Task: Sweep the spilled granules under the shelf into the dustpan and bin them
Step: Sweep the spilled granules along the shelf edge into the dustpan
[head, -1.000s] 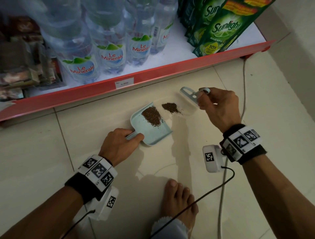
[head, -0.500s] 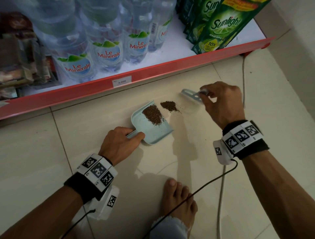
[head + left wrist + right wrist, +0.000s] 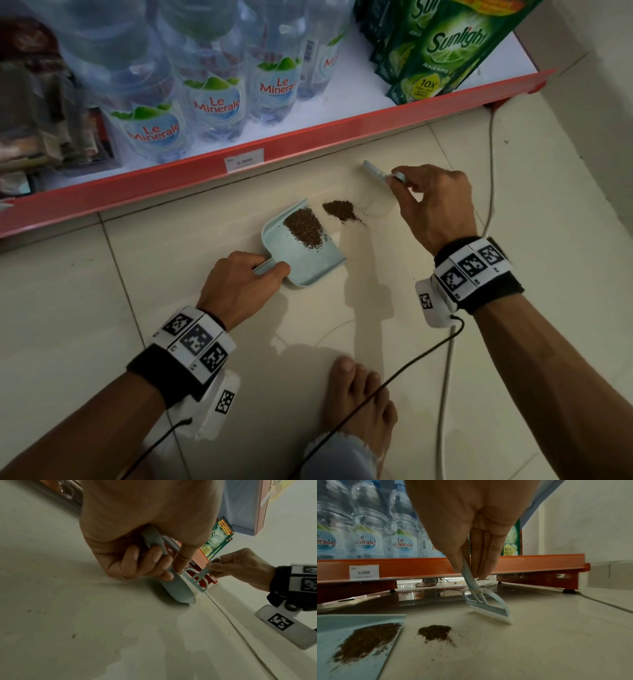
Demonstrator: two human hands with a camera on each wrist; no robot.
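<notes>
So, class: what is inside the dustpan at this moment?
A heap of brown granules lies in the dustpan, towards its open lip. The pan floor under that heap is covered.

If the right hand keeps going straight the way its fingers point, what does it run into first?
Probably the floor: the right hand points down and toward the shelf, and the brush it pinches already has its bristles at the tile, beyond the loose granules. Depth is uncertain.
</notes>
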